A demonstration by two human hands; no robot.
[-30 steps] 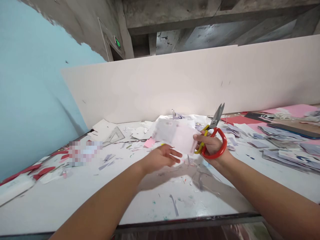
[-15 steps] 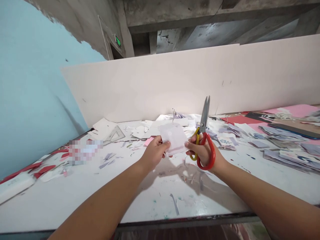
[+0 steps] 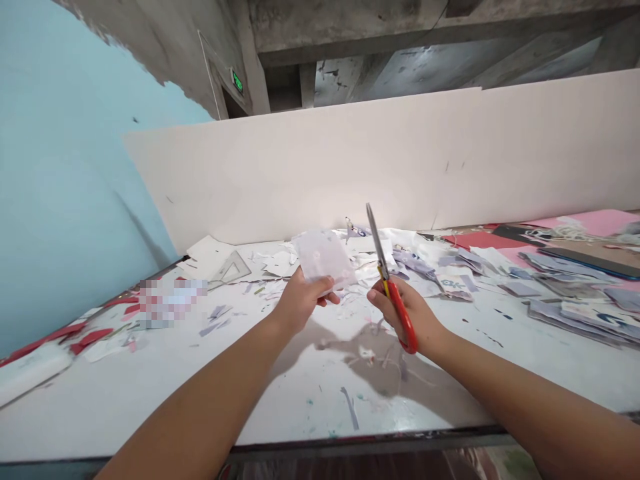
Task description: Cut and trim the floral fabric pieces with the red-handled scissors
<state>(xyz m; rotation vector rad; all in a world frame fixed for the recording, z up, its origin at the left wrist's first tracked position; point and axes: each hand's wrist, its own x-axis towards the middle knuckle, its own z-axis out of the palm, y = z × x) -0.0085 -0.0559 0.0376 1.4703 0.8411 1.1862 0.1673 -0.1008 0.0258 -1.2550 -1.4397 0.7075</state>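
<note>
My left hand (image 3: 306,299) pinches the lower edge of a pale, whitish square of paper (image 3: 325,257), thumb in front, and holds it up above the table. A little to the right, my right hand (image 3: 405,310) is closed around scissors (image 3: 400,313) with red and yellow handles. Their blades look closed and point up and slightly left, apart from the paper. Part of the yellow handle is hidden behind the red one and my fingers.
Paper scraps (image 3: 293,263) cover the back of the white table (image 3: 180,387). A clear set square (image 3: 233,268) lies at the left. Stacked paper pieces (image 3: 575,320) and a dark phone-like slab (image 3: 595,262) lie at the right. A pale board (image 3: 325,173) stands behind.
My right hand has let go of the paper's right edge. The paper has moved left and up in my left hand. The scissors have turned, their blades now leaning left.
</note>
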